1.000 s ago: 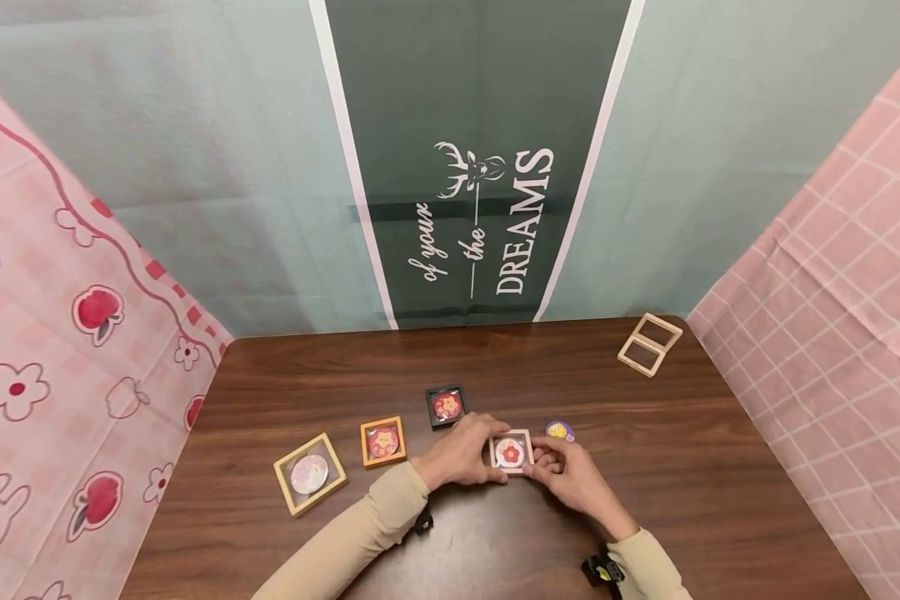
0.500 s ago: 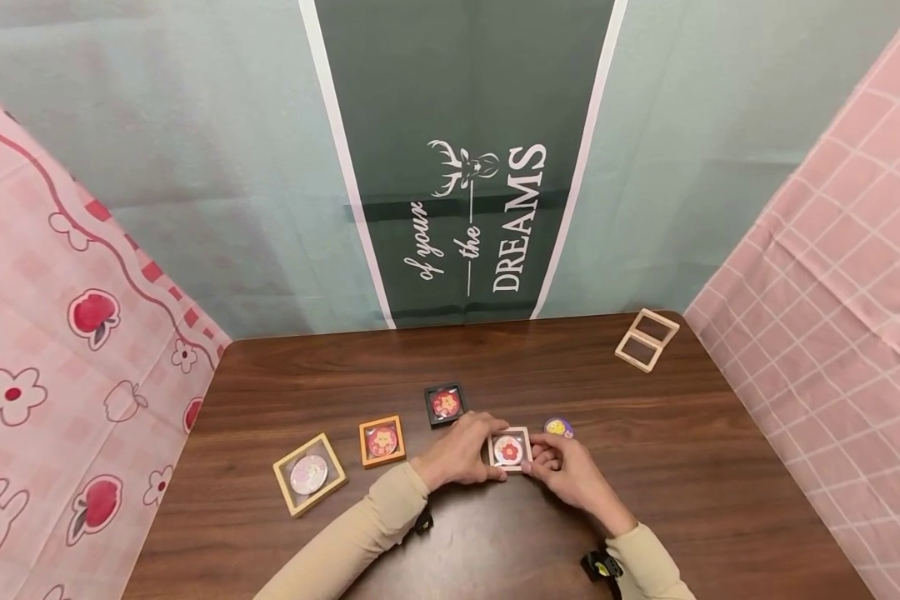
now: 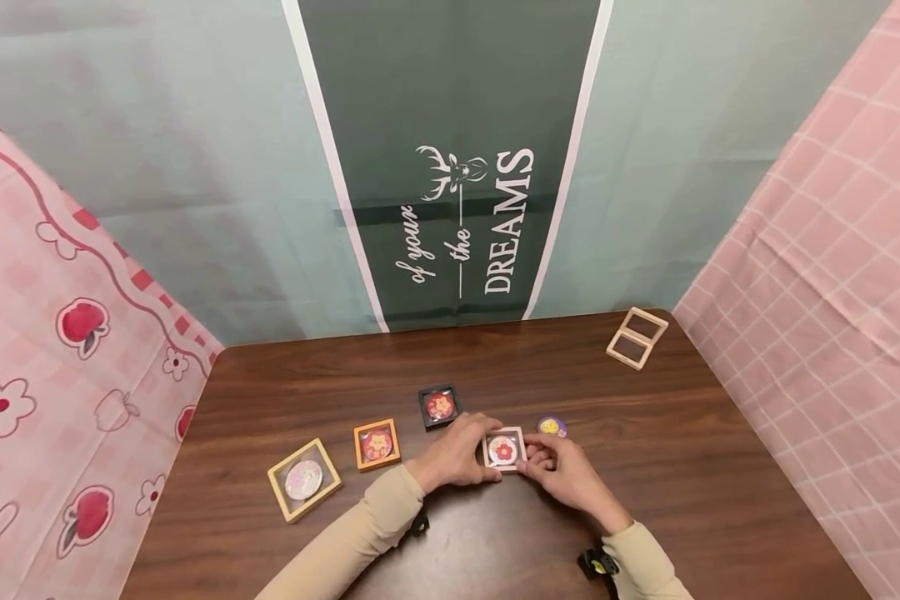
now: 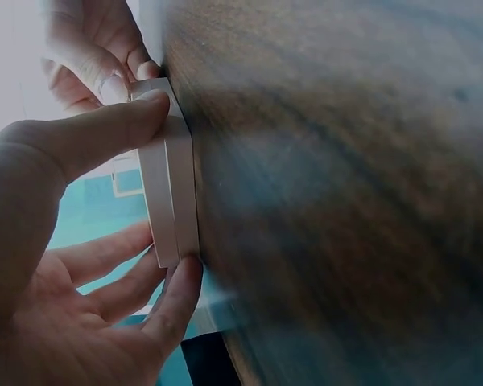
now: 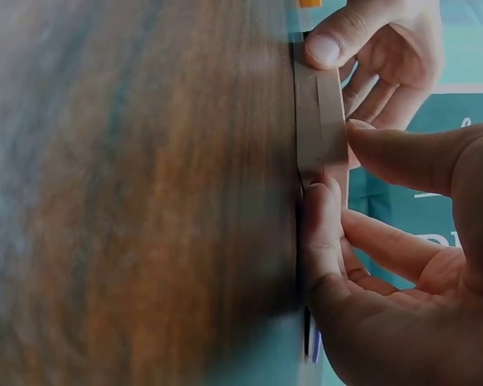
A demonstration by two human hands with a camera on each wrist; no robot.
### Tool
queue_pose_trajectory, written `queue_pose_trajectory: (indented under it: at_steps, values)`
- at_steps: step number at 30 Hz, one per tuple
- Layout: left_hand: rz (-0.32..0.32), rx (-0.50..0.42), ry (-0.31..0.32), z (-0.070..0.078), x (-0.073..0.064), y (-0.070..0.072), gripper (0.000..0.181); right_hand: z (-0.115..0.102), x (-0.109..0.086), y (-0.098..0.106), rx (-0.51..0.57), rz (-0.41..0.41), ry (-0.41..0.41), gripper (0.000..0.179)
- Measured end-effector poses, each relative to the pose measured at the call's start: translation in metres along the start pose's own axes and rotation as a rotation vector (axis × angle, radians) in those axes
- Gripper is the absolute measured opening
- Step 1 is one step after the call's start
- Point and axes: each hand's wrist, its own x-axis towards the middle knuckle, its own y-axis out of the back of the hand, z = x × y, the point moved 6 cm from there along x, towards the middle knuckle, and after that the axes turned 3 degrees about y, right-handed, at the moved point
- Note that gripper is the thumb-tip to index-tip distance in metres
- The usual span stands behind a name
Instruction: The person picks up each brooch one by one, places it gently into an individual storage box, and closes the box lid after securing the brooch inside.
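Note:
A small pale pink square display frame (image 3: 504, 430) lies on the table, with a round white badge (image 3: 503, 451) showing a red flower behind its clear film. My left hand (image 3: 453, 454) grips the frame's left side, thumb at the near edge and fingers at the far edge. At the right side, my right hand (image 3: 567, 477) pinches the frame's near corner between thumb and fingers. In the left wrist view the frame (image 4: 169, 185) appears edge-on, its two halves together with a thin seam. A purple and yellow round badge (image 3: 552, 427) lies just beyond the right hand.
To the left are a black display frame (image 3: 424, 412), an orange one (image 3: 357, 450) and a yellow one (image 3: 277, 492), each with a round badge inside. An unfolded pale wood frame (image 3: 637, 337) lies at the back right. Cloth walls (image 3: 232, 208) border the table (image 3: 682, 467).
The head view has shifted slightly, so everything sits a little farther left in it. Both hands keep hold of the pink display frame, with hardly any movement of their own.

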Motion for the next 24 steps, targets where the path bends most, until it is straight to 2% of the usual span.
queue_pose_trajectory:
  at_steps: [5,8,13,18,24]
  values:
    - [-0.019,-0.002,0.000,0.001,0.000,0.000,0.071,0.002,-0.004,0.005,0.056,-0.027,-0.023,0.042]
    - [-0.035,0.000,-0.005,0.002,0.000,0.000,0.071,0.003,-0.009,0.012,0.066,-0.013,-0.037,0.040]
    - [-0.053,0.025,-0.032,0.006,0.002,0.001,0.073,0.008,-0.015,0.028,0.059,0.038,-0.060,0.035]
    - [-0.069,0.067,-0.043,0.012,0.007,0.000,0.074,0.014,-0.017,0.049,0.005,0.102,-0.055,0.029]
    - [-0.063,0.120,-0.022,0.026,0.026,-0.005,0.062,0.026,-0.022,0.087,-0.062,0.196,-0.070,0.026]
